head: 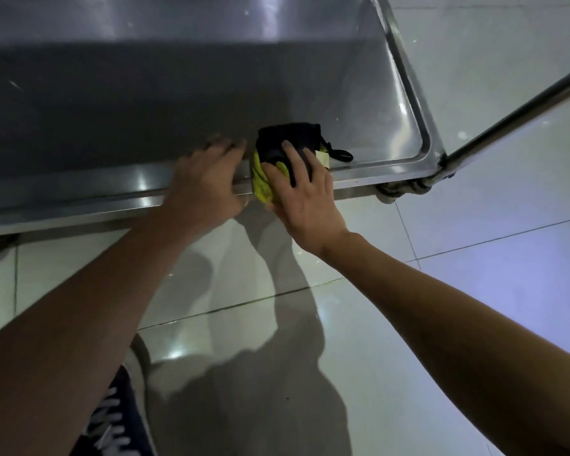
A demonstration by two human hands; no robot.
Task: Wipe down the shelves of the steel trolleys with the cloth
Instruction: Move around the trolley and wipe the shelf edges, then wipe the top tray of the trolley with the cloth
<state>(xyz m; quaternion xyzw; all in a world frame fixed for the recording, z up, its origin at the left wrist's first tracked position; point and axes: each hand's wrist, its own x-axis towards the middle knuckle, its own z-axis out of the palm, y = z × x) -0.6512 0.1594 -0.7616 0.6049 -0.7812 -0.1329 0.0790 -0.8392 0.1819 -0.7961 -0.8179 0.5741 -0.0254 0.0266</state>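
Pale glossy floor tiles (474, 291) run under a steel trolley, whose lower shelf (178, 103) is a shallow tray with a raised rim and rounded corners, half in shadow from the level above. A slanted steel bar (520, 106) rises from the near right corner of the trolley. The cloth (277, 156), black on top with a yellow-green fold showing underneath, sits bunched at the shelf's near edge, partly draped over the rim. The right hand (305, 195) has its grip on that cloth, fingers spread and curled over the wad and pressing it down against the steel. The left hand (208, 179) is blurred, its grip released: the fingers lie fairly straight over the rim just beside the cloth, apparently bracing the trolley. The likeliest trouble is the cloth slipping: it is bunched rather than flat and hangs partly off the rim, so a stroke pulled toward the person could drag it over the edge and onto the floor. A bunched wad also touches little steel, so streaks may be left, above all in the dark rear of the shelf, where soil is hard to see. If the trolley stands on wheels, a firm push could roll it away unless the left hand holds. A shoe (112, 422) stands close below.
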